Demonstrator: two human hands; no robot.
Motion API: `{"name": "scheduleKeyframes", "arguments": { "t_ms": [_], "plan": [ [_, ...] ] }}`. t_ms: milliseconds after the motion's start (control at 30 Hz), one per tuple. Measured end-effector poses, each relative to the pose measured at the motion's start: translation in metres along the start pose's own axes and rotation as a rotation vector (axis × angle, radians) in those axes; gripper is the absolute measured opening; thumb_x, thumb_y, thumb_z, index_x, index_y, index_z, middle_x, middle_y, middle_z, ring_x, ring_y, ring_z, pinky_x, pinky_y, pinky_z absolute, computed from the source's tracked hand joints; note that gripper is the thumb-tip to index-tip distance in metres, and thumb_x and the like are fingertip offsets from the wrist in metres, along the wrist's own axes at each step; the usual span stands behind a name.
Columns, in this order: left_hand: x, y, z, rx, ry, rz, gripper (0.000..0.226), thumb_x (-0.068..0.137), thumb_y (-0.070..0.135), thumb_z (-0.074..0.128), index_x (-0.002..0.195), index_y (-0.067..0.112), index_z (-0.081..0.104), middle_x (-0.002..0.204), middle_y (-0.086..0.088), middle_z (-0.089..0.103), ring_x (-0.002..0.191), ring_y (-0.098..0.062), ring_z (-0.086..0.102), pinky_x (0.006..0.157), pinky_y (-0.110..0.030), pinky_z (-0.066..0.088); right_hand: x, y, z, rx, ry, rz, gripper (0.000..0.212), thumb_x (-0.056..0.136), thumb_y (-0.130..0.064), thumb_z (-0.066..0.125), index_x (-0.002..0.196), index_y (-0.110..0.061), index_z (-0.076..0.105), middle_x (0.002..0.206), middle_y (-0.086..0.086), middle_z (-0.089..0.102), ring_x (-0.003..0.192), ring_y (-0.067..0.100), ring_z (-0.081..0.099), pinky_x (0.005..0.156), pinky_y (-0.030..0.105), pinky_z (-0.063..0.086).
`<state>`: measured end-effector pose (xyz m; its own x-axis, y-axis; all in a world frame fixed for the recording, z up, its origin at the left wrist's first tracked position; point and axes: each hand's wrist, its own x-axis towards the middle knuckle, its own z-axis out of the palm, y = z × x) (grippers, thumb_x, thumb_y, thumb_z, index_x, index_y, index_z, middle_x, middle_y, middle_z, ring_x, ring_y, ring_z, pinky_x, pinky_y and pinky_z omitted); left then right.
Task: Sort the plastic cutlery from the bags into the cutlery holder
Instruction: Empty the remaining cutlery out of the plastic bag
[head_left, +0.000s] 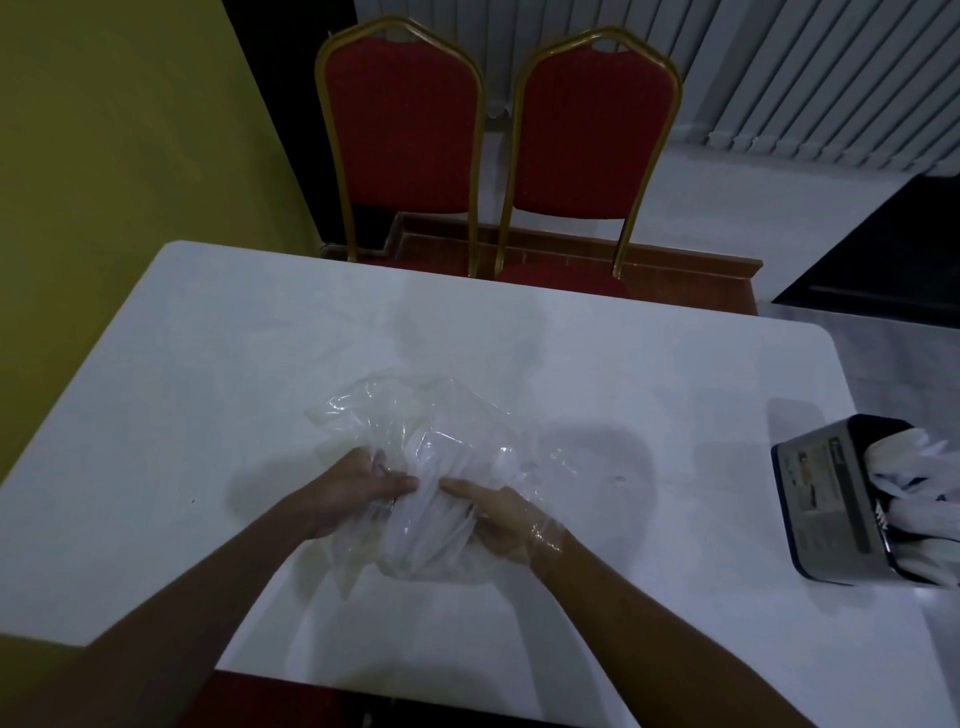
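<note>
A clear plastic bag (415, 431) lies crumpled on the white table (208, 338) in front of me, with a bundle of white plastic cutlery (436, 525) inside it. My left hand (353, 493) grips the bag's left side, thumb on top. My right hand (498, 514) holds the bundle from the right, partly under the plastic film. At the table's right edge stands the dark cutlery holder (831, 499), with white cutlery (914, 488) sticking out of it.
Two red chairs with gold frames (400, 135) (587, 140) stand behind the table's far edge. A yellow wall is at the left and white vertical blinds at the back right.
</note>
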<state>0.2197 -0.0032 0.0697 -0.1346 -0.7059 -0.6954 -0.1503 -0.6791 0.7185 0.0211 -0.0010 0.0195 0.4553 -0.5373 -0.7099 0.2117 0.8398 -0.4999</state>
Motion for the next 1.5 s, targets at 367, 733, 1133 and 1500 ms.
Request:
{"name": "scheduleKeyframes", "arguments": {
  "t_ms": [367, 733, 1133, 1500],
  "plan": [
    [0.003, 0.011, -0.031, -0.009, 0.213, -0.03, 0.046, 0.072, 0.001, 0.079, 0.091, 0.01, 0.038, 0.073, -0.018, 0.06, 0.067, -0.033, 0.066, 0.056, -0.039, 0.055, -0.017, -0.023, -0.021, -0.279, 0.301, -0.055, 0.023, 0.082, -0.014, 0.067, 0.098, 0.003, 0.064, 0.073, 0.005, 0.065, 0.059, 0.015, 0.063, 0.054, 0.024, 0.051],
    [0.014, -0.007, -0.048, -0.032, 0.342, -0.04, 0.042, 0.074, -0.008, 0.073, 0.068, 0.014, 0.038, 0.069, -0.018, 0.054, 0.047, -0.022, 0.067, 0.039, -0.02, 0.045, -0.057, -0.048, -0.093, -0.551, 0.751, -0.074, 0.068, 0.068, -0.026, 0.078, 0.124, -0.004, 0.045, 0.111, 0.012, 0.059, 0.098, 0.029, 0.061, 0.072, 0.033, 0.055],
    [0.017, -0.01, -0.046, -0.019, 0.36, -0.04, 0.033, 0.074, -0.007, 0.074, 0.074, 0.008, 0.045, 0.077, -0.019, 0.056, 0.049, -0.021, 0.068, 0.044, -0.023, 0.051, -0.07, -0.039, -0.09, -0.946, 1.09, -0.013, 0.096, 0.073, -0.049, 0.076, 0.138, -0.002, 0.024, 0.138, 0.015, 0.036, 0.127, 0.036, 0.038, 0.097, 0.046, 0.041],
    [0.011, -0.004, -0.036, -0.043, 0.309, -0.11, 0.052, 0.08, 0.0, 0.071, 0.123, -0.003, 0.041, 0.083, -0.02, 0.064, 0.049, -0.018, 0.067, 0.047, -0.022, 0.05, -0.024, -0.005, -0.036, -0.803, 0.67, -0.215, 0.045, 0.089, -0.049, 0.059, 0.108, -0.008, 0.055, 0.095, 0.003, 0.064, 0.091, 0.019, 0.06, 0.082, 0.03, 0.047]
  ]
}}
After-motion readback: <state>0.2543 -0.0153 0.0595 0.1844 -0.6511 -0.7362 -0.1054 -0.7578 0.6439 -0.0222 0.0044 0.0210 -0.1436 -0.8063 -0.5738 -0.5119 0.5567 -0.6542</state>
